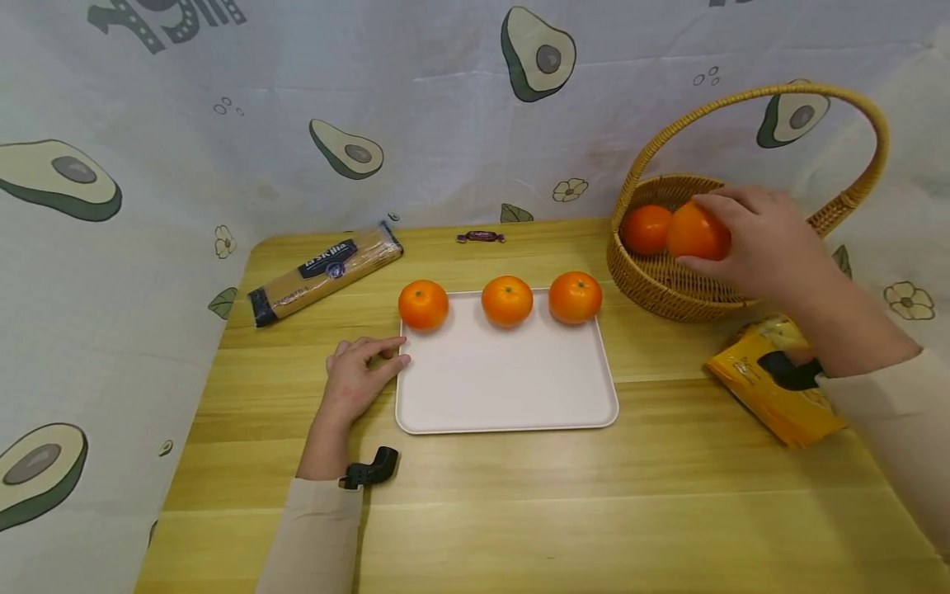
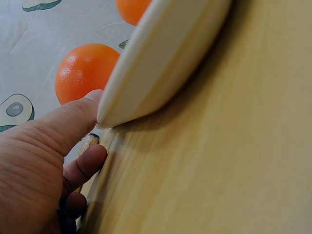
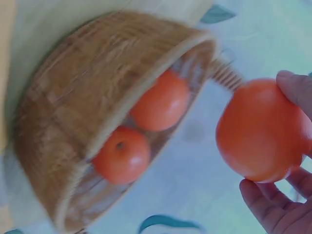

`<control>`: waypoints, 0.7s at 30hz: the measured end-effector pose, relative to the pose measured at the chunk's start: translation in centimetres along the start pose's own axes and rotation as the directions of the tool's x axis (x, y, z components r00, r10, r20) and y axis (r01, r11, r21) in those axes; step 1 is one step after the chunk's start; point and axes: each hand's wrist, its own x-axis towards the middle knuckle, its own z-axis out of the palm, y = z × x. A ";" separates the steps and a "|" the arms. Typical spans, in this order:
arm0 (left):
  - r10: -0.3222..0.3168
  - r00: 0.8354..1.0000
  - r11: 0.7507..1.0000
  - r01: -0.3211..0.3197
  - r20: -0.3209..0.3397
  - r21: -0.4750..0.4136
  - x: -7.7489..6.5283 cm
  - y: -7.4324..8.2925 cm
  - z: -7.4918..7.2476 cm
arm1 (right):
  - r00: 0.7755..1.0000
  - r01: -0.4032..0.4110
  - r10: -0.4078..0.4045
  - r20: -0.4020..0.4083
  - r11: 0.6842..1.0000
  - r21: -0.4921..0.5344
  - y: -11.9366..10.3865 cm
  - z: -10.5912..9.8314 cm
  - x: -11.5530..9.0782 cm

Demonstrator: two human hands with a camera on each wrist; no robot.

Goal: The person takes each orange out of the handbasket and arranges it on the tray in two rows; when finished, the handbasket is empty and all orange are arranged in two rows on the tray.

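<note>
At wicker basket [image 1: 656, 285] w/ 2 oranges [image 3: 122, 155] inside, R hand [image 1: 775, 239] grips another orange [image 1: 699, 232]; L hand [image 1: 356, 378], relaxed, touches L rim of white tray [image 1: 506, 384] w/ 3 oranges [image 1: 507, 302].

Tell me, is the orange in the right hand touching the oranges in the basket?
Apart. The right wrist view shows a clear gap between the orange in the right hand and both oranges in the basket.

Below the fingers of the right hand [image 1: 775, 239], the basket [image 1: 660, 289] has room beside two oranges [image 3: 122, 158]; the tray [image 1: 505, 388] blocks the left hand [image 1: 359, 376] at its fingertips.
</note>
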 end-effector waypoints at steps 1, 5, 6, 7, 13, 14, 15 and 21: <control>0.000 1.000 1.000 0.000 0.000 0.000 0.0 0.0 0.0 | 1.000 0.019 -0.019 0.000 1.000 0.001 -0.6 -0.1 -0.1; 0.005 1.000 1.000 -0.005 -0.006 0.001 0.1 -0.1 0.0 | 0.994 0.107 -0.107 -0.008 0.994 0.008 -3.3 -0.3 -0.6; 0.007 1.000 1.000 -0.007 -0.008 0.002 0.1 -0.1 0.0 | 0.991 0.135 -0.135 -0.019 0.991 0.008 -3.9 -0.3 -0.8; 0.010 1.000 1.000 -0.010 -0.010 0.002 0.1 -0.2 0.1 | 0.988 0.155 -0.154 -0.023 0.988 0.009 -4.5 -0.3 -1.0; 0.026 1.000 1.000 -0.026 -0.011 -0.005 0.3 -0.2 0.2 | 0.958 0.282 -0.280 -0.056 0.959 0.021 -7.1 0.1 -2.5; 0.028 1.000 1.000 -0.028 -0.011 -0.005 0.3 -0.2 0.2 | 0.951 0.304 -0.302 -0.060 0.952 0.025 -7.5 0.2 -2.7; 0.028 1.000 1.000 -0.028 -0.012 -0.002 0.3 -0.2 0.2 | 0.946 0.321 -0.319 -0.061 0.947 0.028 -8.0 0.3 -3.0; 0.014 1.000 1.000 -0.014 -0.014 -0.004 0.2 -0.3 0.1 | 0.917 0.399 -0.396 -0.051 0.914 0.071 -10.8 1.5 -4.4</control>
